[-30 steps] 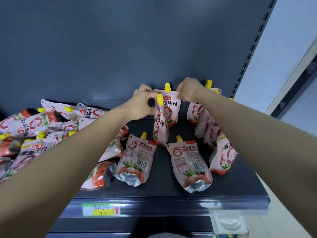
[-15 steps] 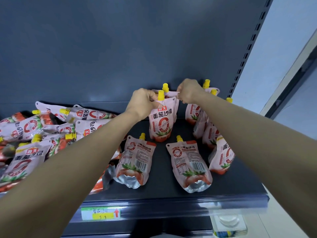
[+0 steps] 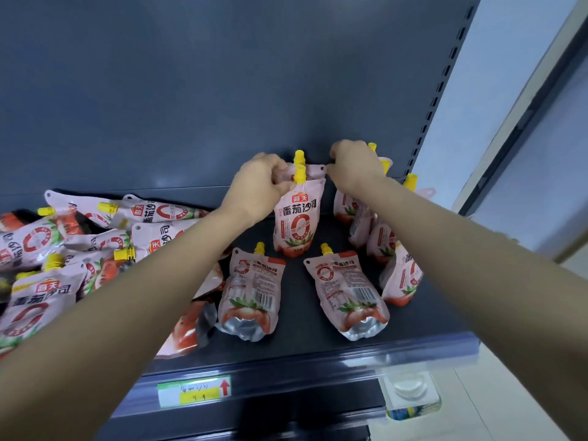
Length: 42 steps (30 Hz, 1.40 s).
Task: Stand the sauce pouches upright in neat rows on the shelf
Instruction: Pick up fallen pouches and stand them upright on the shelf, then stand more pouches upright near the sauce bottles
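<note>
The upright sauce pouch [image 3: 297, 218] stands at 12 o'clock on the shelf [image 3: 299, 332], with a second pouch [image 3: 299, 157] close behind. The left hand [image 3: 259, 186] and right hand [image 3: 353, 167] pinch its top corners. If released off-balance, its soft base could buckle and tip it onto the flat pouches [image 3: 251, 291] at 6 o'clock

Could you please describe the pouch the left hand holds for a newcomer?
On the dark shelf, look behind the two pouches lying barcode up. The sauce pouch stands upright there, before the rear pouch that the right hand pinches; only it has the left hand gripping its top.
</note>
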{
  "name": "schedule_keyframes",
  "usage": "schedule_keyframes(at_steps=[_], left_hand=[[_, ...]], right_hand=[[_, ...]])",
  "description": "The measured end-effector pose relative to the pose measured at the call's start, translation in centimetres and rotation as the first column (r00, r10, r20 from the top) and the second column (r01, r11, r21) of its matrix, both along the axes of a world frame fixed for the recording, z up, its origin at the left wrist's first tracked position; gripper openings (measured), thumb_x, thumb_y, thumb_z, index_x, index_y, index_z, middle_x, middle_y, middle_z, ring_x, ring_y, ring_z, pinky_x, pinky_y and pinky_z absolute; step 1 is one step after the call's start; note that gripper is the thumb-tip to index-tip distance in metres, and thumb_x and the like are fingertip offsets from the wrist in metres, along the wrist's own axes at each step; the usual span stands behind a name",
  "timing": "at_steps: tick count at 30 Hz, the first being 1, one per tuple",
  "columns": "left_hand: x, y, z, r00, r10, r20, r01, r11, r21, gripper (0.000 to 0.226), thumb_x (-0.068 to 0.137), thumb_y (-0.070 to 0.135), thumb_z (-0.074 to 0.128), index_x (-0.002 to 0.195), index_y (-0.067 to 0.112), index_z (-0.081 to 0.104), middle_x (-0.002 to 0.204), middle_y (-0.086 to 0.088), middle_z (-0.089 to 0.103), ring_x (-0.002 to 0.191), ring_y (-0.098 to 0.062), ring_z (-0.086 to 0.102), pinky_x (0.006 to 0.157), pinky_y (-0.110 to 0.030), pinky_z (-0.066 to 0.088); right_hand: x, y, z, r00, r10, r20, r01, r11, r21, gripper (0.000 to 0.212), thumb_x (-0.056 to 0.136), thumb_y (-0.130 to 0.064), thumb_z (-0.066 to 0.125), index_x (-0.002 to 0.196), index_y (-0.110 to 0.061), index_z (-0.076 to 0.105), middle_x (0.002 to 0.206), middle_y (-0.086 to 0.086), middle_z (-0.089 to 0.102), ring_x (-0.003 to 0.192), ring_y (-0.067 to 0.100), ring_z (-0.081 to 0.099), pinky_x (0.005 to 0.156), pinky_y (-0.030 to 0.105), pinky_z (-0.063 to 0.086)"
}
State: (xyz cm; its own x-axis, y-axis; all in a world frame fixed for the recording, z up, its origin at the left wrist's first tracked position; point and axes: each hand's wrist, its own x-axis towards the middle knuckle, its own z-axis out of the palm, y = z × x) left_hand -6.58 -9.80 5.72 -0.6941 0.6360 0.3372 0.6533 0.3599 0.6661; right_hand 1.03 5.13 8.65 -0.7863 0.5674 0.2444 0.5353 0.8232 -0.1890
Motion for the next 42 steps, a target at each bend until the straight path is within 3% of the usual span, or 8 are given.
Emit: schedule_keyframes(at_steps=[5, 12, 20, 24, 28, 34, 38, 42], left_hand=[[1.8, -2.6, 2.1, 0.880, -0.079, -0.468, 0.068, 0.997, -0.040, 0.029, 0.084, 0.018, 0.063, 0.111, 0.008, 0.058, 0.107, -0.008, 0.055, 0.098, -0.022, 0.053, 0.082, -0.032, 0.041], [3.7, -5.8, 1.1, 0.684, -0.235, -0.690, 0.129, 0.971, -0.202, 0.038, 0.077, 0.015, 0.069, 0.112, 0.001, 0.060, 0.111, -0.017, 0.061, 0.103, -0.036, 0.057, 0.091, -0.043, 0.042], [4.6, -8.4, -2.3, 0.759, -0.296, -0.580, 0.087, 0.929, -0.359, 0.043, 0.080, 0.023, 0.067, 0.117, 0.004, 0.057, 0.115, -0.015, 0.059, 0.109, -0.034, 0.053, 0.098, -0.043, 0.036], [5.1, -8.8, -3.2, 0.812, -0.270, -0.517, 0.046, 0.913, -0.405, 0.046, 0.085, 0.028, 0.062, 0.124, 0.007, 0.052, 0.123, -0.012, 0.054, 0.116, -0.030, 0.047, 0.102, -0.041, 0.031], [5.1, -9.3, -3.8, 0.870, -0.170, -0.463, -0.029, 0.920, -0.392, 0.048, 0.087, 0.029, 0.059, 0.129, 0.009, 0.048, 0.127, -0.011, 0.052, 0.118, -0.028, 0.045, 0.102, -0.038, 0.030], [5.1, -10.7, -4.9, 0.922, -0.081, -0.379, -0.087, 0.909, -0.407, 0.045, 0.087, 0.028, 0.059, 0.126, 0.007, 0.051, 0.124, -0.013, 0.055, 0.116, -0.030, 0.047, 0.100, -0.040, 0.034], [4.3, -10.9, -5.6, 0.958, -0.037, -0.285, -0.106, 0.875, -0.472, 0.044, 0.086, 0.029, 0.060, 0.123, 0.006, 0.052, 0.121, -0.014, 0.056, 0.113, -0.030, 0.049, 0.097, -0.041, 0.040], [3.2, -9.9, -5.8, 0.984, -0.001, -0.176, -0.105, 0.800, -0.590, 0.044, 0.086, 0.035, 0.058, 0.119, 0.006, 0.053, 0.116, -0.016, 0.059, 0.105, -0.031, 0.054, 0.087, -0.039, 0.045]], right_hand=[[2.2, -2.6, 0.6, 0.999, 0.010, -0.039, -0.003, 0.987, 0.162, 0.018, 0.090, -0.013, 0.056, 0.104, -0.002, 0.059, 0.109, 0.017, 0.062, 0.101, 0.036, 0.058, 0.065, 0.030, 0.034], [4.7, -5.7, -1.5, 0.997, 0.008, 0.083, -0.015, 0.997, 0.082, 0.033, 0.085, -0.025, 0.065, 0.108, -0.001, 0.058, 0.112, 0.020, 0.061, 0.105, 0.036, 0.058, 0.076, 0.039, 0.047], [5.9, -7.3, -5.7, 0.903, 0.048, 0.427, 0.037, 0.982, -0.187, 0.034, 0.084, -0.036, 0.067, 0.097, -0.007, 0.055, 0.091, 0.008, 0.057, 0.080, 0.024, 0.050, 0.067, 0.030, 0.038], [5.2, -7.3, -7.4, 0.820, 0.034, 0.572, 0.130, 0.961, -0.245, 0.069, 0.077, -0.055, 0.067, 0.123, -0.004, 0.054, 0.099, 0.009, 0.059, 0.100, 0.029, 0.060, 0.071, 0.031, 0.041], [4.3, -7.8, -8.3, 0.768, 0.046, 0.638, 0.131, 0.965, -0.228, 0.072, 0.069, -0.059, 0.073, 0.117, -0.007, 0.058, 0.089, 0.007, 0.052, 0.102, 0.030, 0.061, 0.078, 0.034, 0.050], [4.1, -7.9, -8.6, 0.816, 0.044, 0.577, 0.065, 0.984, -0.168, 0.041, 0.082, -0.007, 0.061, 0.123, -0.003, 0.057, 0.111, 0.015, 0.059, 0.106, 0.031, 0.060, 0.071, 0.034, 0.048], [4.4, -8.0, -8.1, 0.873, 0.046, 0.485, 0.010, 0.994, -0.111, 0.039, 0.086, -0.004, 0.054, 0.125, -0.001, 0.053, 0.124, 0.018, 0.054, 0.110, 0.033, 0.058, 0.073, 0.033, 0.045], [4.7, -8.0, -5.7, 0.902, 0.070, 0.426, -0.020, 0.992, -0.121, 0.034, 0.083, -0.004, 0.056, 0.117, 0.000, 0.054, 0.106, 0.016, 0.055, 0.096, 0.031, 0.059, 0.069, 0.031, 0.045]])
